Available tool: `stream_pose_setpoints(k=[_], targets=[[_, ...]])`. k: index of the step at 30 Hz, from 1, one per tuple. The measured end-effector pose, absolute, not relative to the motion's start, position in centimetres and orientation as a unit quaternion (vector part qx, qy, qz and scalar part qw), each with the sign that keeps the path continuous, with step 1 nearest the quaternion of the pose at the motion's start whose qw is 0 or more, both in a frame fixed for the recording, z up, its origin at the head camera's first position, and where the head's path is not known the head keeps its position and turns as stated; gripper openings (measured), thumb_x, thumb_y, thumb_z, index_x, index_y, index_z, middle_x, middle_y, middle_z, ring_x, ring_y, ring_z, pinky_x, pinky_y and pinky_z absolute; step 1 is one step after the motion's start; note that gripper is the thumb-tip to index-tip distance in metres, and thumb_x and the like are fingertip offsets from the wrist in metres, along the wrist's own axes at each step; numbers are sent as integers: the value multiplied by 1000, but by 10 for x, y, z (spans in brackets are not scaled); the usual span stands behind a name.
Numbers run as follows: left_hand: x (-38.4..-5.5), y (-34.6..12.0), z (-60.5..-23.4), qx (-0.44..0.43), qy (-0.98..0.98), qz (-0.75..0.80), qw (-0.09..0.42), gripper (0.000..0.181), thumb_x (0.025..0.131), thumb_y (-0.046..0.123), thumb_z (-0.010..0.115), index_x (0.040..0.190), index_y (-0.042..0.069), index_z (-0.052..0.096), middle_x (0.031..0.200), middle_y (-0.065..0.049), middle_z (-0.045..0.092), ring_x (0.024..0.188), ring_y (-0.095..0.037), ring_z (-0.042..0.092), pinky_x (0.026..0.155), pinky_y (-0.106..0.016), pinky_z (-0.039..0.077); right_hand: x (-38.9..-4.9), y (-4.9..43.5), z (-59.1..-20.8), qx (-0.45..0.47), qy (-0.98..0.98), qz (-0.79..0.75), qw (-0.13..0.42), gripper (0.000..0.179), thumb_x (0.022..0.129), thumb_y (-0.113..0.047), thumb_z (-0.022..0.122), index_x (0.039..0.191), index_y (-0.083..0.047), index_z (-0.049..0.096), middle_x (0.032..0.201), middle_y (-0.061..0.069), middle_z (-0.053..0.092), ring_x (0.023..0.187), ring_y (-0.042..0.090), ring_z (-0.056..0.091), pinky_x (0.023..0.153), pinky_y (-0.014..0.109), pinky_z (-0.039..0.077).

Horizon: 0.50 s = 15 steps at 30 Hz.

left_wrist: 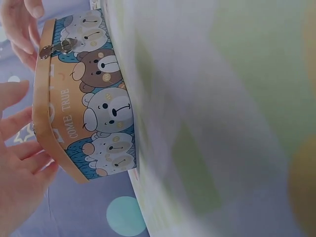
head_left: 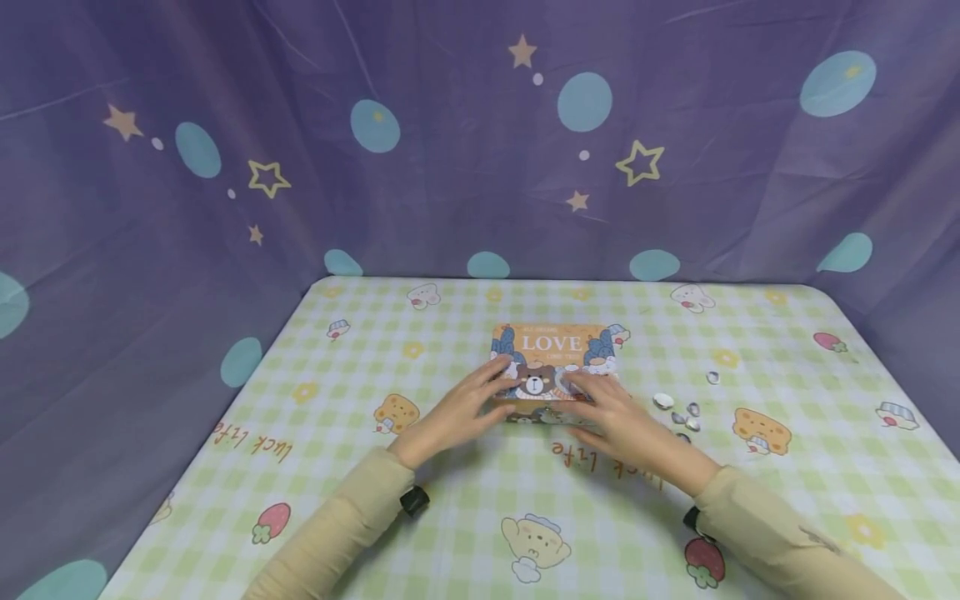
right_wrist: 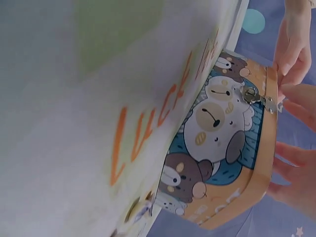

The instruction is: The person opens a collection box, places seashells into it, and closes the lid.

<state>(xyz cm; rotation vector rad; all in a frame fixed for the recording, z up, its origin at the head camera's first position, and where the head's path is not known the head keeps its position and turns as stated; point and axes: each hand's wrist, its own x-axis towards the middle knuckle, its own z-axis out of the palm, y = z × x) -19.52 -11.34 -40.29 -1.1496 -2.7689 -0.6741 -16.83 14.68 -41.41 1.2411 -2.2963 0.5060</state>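
A small orange and blue box [head_left: 551, 343] with bear drawings and the word LOVE on its lid stands mid-table, lid down. Its metal latch [right_wrist: 253, 95] sits on the front, facing me. My left hand [head_left: 457, 410] lies at the left side of the lid, fingers spread and loosely bent. From the right, my right hand [head_left: 621, 418] reaches over the lid's near edge, its fingers also spread. In the left wrist view, the left fingertips [left_wrist: 42, 163] touch the lid's edge. Neither hand wraps round the box.
Right of the box lie several shiny gem-like pieces, among them a larger oval one [head_left: 663, 401] and a separate one [head_left: 713, 377] farther back. A green checked cloth [head_left: 450, 533] with cartoon prints covers the table. Behind hangs a purple curtain [head_left: 465, 192].
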Motion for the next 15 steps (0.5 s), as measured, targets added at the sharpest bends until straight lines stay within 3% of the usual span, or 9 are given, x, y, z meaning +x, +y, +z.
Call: stream_pose_setpoints(k=[7,15], targets=[[-199,-113,-404,-373,-895,-239,48,29,89,19,53,116,9,56,138,-11,36,126,-23,34,104,-36,29,-174,140,-418,475,-824,183,249,40,65,-9,75,104,-12,64,118,20,51,108,34,47,88,51,42],[-202,-114,-402,-388,-884,-256,44,26,87,17,56,112,10,59,136,-11,38,126,-23,34,104,-36,30,-176,137,-418,466,-836,162,238,37,68,-9,73,104,-14,65,123,19,48,109,34,46,91,51,40]])
